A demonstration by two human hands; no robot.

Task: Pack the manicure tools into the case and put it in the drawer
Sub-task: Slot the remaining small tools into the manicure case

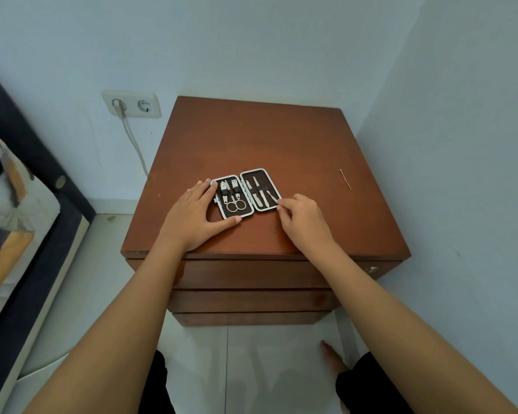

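Grip, head view: left hand [196, 212] flat, bracing the open case [245, 192]; right hand [302, 218] pinching its right edge | case on tabletop [266, 138], tools strapped in | next I'd fold right half over squarely, drawer [251, 274] shut.

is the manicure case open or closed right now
Open. The manicure case lies spread flat on the nightstand, both halves facing up with tools strapped inside. The left hand and right hand touch its outer edges.
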